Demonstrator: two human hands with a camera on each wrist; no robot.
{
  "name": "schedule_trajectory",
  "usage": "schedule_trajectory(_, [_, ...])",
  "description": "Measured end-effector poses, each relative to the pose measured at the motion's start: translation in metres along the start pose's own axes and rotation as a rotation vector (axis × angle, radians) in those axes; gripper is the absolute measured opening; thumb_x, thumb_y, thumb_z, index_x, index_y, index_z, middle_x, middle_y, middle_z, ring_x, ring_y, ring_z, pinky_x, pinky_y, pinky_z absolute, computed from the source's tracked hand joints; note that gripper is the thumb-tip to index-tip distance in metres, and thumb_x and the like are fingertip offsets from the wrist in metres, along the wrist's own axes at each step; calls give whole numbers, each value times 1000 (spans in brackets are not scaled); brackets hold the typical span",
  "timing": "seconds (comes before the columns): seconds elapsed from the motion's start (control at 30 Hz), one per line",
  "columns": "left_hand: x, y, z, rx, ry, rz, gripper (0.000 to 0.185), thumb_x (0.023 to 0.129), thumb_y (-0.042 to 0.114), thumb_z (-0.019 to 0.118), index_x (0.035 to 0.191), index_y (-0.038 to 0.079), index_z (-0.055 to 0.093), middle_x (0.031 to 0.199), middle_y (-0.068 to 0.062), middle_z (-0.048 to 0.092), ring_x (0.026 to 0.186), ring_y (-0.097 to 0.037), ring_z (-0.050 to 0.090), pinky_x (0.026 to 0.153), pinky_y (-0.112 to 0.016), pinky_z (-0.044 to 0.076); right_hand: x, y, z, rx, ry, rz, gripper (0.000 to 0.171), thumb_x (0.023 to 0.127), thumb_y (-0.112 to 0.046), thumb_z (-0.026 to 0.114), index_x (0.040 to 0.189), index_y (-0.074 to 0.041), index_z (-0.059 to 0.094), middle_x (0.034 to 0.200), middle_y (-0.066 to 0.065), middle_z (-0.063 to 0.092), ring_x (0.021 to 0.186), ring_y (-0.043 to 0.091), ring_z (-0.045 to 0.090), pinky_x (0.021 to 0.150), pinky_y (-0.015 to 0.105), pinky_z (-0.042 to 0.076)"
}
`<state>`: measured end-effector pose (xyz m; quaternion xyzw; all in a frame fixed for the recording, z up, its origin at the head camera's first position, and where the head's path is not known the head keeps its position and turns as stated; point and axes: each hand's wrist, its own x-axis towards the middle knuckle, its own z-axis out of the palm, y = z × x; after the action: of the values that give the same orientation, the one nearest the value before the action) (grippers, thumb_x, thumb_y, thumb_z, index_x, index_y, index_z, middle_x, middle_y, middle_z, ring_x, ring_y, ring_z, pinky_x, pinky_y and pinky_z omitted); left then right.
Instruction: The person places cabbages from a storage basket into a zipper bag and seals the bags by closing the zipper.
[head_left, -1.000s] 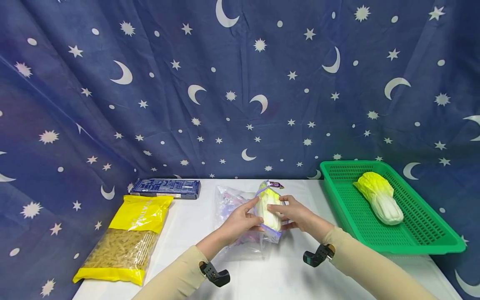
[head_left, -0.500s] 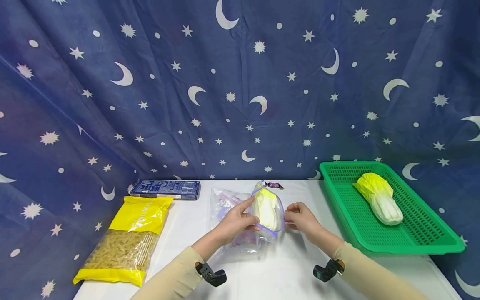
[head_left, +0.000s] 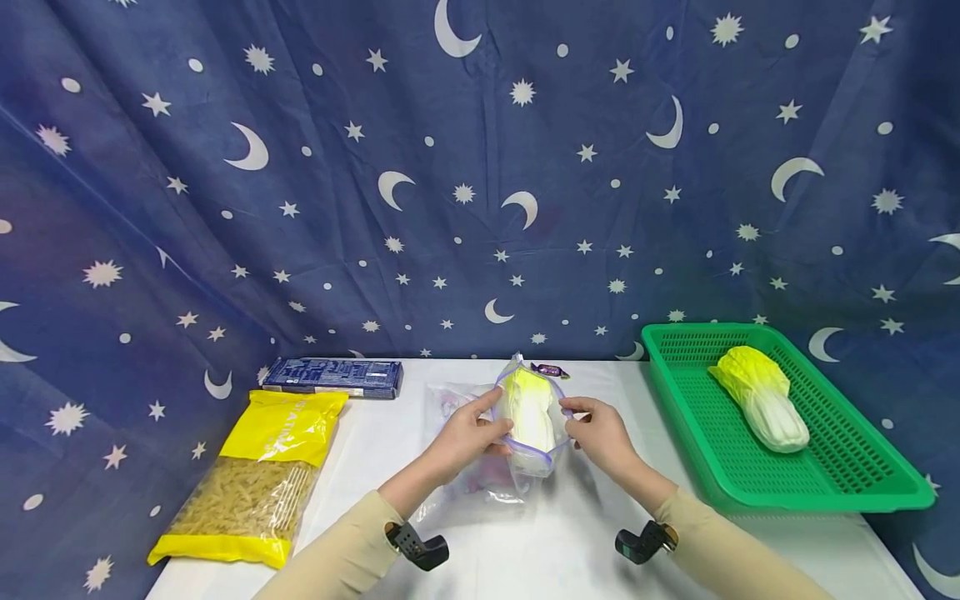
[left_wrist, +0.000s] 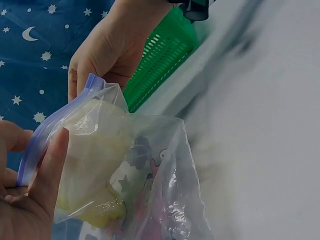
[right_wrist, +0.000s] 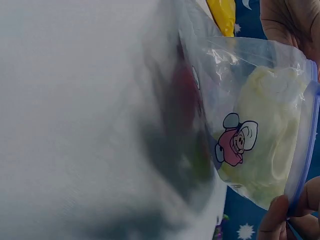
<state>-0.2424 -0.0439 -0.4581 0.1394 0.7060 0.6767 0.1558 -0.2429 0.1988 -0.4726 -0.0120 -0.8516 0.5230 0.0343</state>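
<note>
Bag [head_left: 528, 433] with the cabbage [head_left: 527, 408] just got lifted upright, our left hand [head_left: 467, 433] and right hand [head_left: 600, 433] now pinching its purple zip edges, so sealing looks next.

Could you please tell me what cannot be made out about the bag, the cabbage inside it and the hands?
- Bag bottom, head view: hidden behind the hands, left hand and right hand.
- Cabbage in the bag, right wrist view: hazy through creased plastic.
- Blue box lettering, head view: too small.
- Table, left wrist view: blurred.
</note>
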Motion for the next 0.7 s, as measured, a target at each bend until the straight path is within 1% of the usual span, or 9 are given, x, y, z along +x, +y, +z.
schedule_trajectory(0.1, [0,4,-2,48,27,3,70,102,17,64,159,-2,29,154,-29,39,70,-17,71,79,-32,62,1,-7,-4,-57,-10,-32,43,87,2,54,125,-1,72,115,15,71,55,15,50,48,25,42])
schedule_trajectory(0.17, [0,7,-3,77,39,-1,67,103,19,62,159,-1,30,160,-28,31,71,-18,72,79,-31,62,2,-10,-7,-82,-26,-46,41,88,1,53,125,0,72,117,16,71,51,13,43,45,25,36])
schedule_trajectory(0.2, [1,9,-4,87,42,-5,66,103,18,61,159,-1,31,160,-28,31,72,-18,72,79,-32,62,2,-12,-8,-92,-34,-51,41,89,1,53,125,0,71,119,15,71,50,12,39,44,25,34])
schedule_trajectory(0.27, [1,11,-5,104,47,-11,64,103,17,60,158,-1,32,157,-27,36,73,-18,71,79,-35,62,3,-15,-10,-111,-45,-59,40,90,0,52,126,1,71,122,16,71,49,11,34,43,25,31])
schedule_trajectory(0.33, [2,14,-6,117,45,-19,62,104,16,58,158,-2,33,147,-29,46,74,-17,70,79,-39,63,4,-18,-11,-122,-49,-58,41,90,-1,52,127,2,70,124,16,70,48,10,32,43,24,30])
schedule_trajectory(0.4, [3,15,-7,125,41,-19,60,104,14,56,157,-4,33,138,-28,53,74,-16,68,79,-43,62,5,-21,-12,-131,-47,-55,41,89,-2,53,127,2,70,123,16,70,49,11,35,44,25,31])
schedule_trajectory(0.47, [4,17,-8,139,38,-12,59,104,13,56,156,-5,34,131,-27,58,72,-16,68,76,-43,63,6,-24,-12,-134,-47,-48,41,89,-3,54,126,2,70,121,16,71,50,12,42,45,25,35])
schedule_trajectory(0.6, [6,23,-12,181,35,-14,59,103,12,55,156,-5,35,123,-24,63,68,-17,68,71,-38,64,7,-30,-13,-129,-53,-55,41,87,-2,56,126,3,70,121,16,71,57,20,59,48,28,44])
schedule_trajectory(0.7, [6,28,-14,212,31,-27,59,102,11,54,156,-4,35,113,-21,64,67,-17,69,70,-35,63,9,-34,-15,-129,-66,-72,43,86,0,55,127,3,69,124,17,70,61,24,66,48,29,45])
